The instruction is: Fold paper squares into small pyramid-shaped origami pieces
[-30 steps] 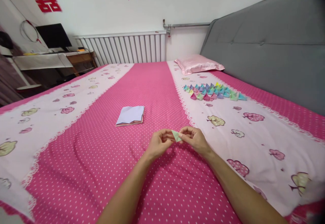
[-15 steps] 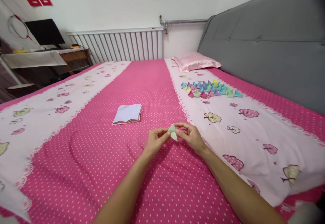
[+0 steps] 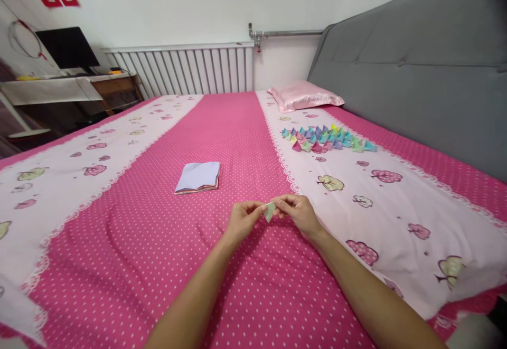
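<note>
A small pale green folded paper (image 3: 270, 211) is held between both hands above the pink dotted bedspread. My left hand (image 3: 244, 219) pinches its left side between thumb and fingers. On the right side, my right hand (image 3: 298, 213) grips the paper the same way. The paper's lower part tapers to a point below the fingertips. Ahead and to the left lies a stack of square paper sheets (image 3: 198, 177) with a pale lilac one on top. Several folded paper pieces (image 3: 325, 139) in many colours stand in rows farther off to the right.
A pink pillow (image 3: 304, 96) lies at the far end of the bed, beside the grey headboard (image 3: 412, 64). Beyond the bed are a white radiator (image 3: 190, 72) and, at the left, a desk with a black monitor (image 3: 68, 48).
The green paper's upper tip has folded down or turned out of sight, leaving a smaller shape pointing downward. Both hands keep hold of it, with the right fingers shifted slightly.
</note>
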`<state>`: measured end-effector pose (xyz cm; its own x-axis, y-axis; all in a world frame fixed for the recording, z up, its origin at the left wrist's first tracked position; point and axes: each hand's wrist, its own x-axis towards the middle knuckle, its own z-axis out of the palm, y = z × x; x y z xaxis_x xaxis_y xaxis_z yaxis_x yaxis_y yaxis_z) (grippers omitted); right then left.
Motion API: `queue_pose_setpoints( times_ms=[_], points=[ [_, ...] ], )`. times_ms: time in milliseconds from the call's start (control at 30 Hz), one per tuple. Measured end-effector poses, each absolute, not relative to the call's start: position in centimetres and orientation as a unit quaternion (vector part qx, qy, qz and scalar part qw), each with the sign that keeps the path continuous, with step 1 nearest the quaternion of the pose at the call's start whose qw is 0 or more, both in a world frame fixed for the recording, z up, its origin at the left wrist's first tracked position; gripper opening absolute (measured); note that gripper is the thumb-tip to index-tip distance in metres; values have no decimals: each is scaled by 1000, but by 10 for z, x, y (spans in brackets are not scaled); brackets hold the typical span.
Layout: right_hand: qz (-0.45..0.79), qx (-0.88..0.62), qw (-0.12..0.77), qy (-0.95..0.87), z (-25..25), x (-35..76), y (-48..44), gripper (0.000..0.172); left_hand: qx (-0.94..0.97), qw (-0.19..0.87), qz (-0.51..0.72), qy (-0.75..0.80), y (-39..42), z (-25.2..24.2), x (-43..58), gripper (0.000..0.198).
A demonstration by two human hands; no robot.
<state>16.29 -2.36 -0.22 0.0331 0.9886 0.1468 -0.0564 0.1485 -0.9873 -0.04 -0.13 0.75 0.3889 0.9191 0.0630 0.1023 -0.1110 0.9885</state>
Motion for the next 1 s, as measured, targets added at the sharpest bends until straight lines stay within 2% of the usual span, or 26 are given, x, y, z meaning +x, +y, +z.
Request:
queue_pose_setpoints(
  times_ms=[267,500,600,833,1000],
  points=[
    [511,-442,559,-481,-1,163,-25,26,661,501,387,404,-4,15,-3,27],
    [513,-445,568,-465,-2,161,-24,29,615,550,391,409,-1,10,0,30],
    [535,-431,556,-468,-1,161,-25,36,568,594,407,398,-1,10,1,31],
    [550,-400,533,-504,-1,160,-27,40,513,661,411,362,-3,11,3,31],
    [545,-387,543,-508,-1,158,-27,37,510,667,412,354,-3,10,5,31]
  ],
)
